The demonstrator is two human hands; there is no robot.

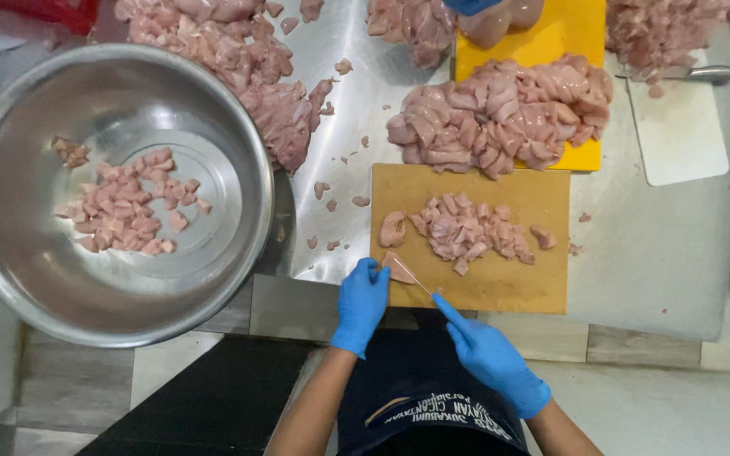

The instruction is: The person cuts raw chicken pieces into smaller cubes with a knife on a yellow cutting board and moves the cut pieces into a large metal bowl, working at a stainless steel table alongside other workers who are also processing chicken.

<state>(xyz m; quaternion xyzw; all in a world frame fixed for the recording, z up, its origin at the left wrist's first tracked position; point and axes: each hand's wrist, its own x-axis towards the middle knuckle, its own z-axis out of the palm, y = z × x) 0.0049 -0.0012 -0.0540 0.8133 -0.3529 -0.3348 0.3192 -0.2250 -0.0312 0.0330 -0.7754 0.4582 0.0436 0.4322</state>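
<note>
My left hand point(360, 304), in a blue glove, pinches a strip of raw chicken point(399, 268) at the near left corner of a wooden cutting board point(542, 279). Gloved in blue too, my right hand point(492, 359) holds a thin knife point(422, 285) whose blade rests on that strip. A pile of diced chicken point(466, 228) lies in the middle of the board, with one larger piece point(392, 229) to its left.
A large steel bowl point(10, 253) at left holds diced chicken. Heaps of raw chicken cover the steel table point(661, 245) behind the board, one on a yellow board point(576, 25). A white board point(678, 135) with a knife point(703, 74) lies at right. Another person's blue glove point(471, 6) shows at top.
</note>
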